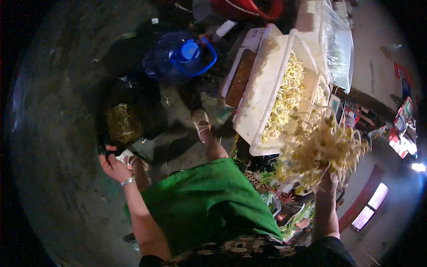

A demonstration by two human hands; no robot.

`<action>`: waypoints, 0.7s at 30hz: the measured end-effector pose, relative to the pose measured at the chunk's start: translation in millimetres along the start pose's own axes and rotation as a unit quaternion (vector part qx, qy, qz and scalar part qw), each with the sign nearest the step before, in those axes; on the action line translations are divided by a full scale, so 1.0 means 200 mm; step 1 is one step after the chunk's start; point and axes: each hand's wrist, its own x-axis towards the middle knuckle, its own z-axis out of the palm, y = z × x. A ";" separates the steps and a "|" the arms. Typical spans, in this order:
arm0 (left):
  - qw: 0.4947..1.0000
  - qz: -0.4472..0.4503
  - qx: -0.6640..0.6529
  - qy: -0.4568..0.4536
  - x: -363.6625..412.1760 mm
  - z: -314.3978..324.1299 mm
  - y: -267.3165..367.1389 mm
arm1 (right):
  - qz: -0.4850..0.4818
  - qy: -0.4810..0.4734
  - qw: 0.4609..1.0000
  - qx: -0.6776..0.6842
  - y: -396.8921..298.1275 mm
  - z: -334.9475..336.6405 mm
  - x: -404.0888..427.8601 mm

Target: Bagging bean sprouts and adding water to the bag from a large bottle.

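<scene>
My right hand [329,178] grips a large, blurred bunch of bean sprouts [322,143], raised beside a white plastic tub [258,96]. The bunch covers most of the fingers. Inside the tub lie more bean sprouts [285,95], heaped along its length. On the left, my left hand [115,167] pinches the rim of a black plastic bag [155,115]. The bag hangs open above the floor, with some sprouts [121,123] visible in its dark interior.
A clear plastic jug [163,50] with a blue cap and handle stands on the floor ahead. Beyond it is a red bucket [247,8]. Clear plastic sheeting [338,53] hangs right of the tub. Leafy vegetables [297,220] lie below my right arm.
</scene>
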 end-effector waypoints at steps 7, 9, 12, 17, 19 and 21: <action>0.997 0.029 -0.068 -0.037 0.02 -0.03 -0.05 | -0.004 -0.164 0.980 0.112 0.02 0.17 0.33; 0.993 0.019 -0.109 -0.030 0.03 -0.05 -0.07 | 0.016 -0.157 0.980 0.121 0.04 0.21 0.33; 0.994 0.072 0.008 -0.081 0.06 -0.08 -0.09 | 0.035 -0.143 0.984 0.101 0.08 0.23 0.34; 0.999 0.038 -0.025 0.012 0.00 0.00 -0.05 | -0.181 -0.110 0.941 -0.264 0.35 0.23 0.51; 0.999 0.047 0.001 -0.008 0.01 -0.03 -0.04 | -0.228 -0.096 0.909 -0.334 0.30 0.40 0.48; 0.998 0.054 0.021 -0.031 0.01 -0.02 -0.05 | -0.251 -0.090 0.900 -0.344 0.35 0.49 0.60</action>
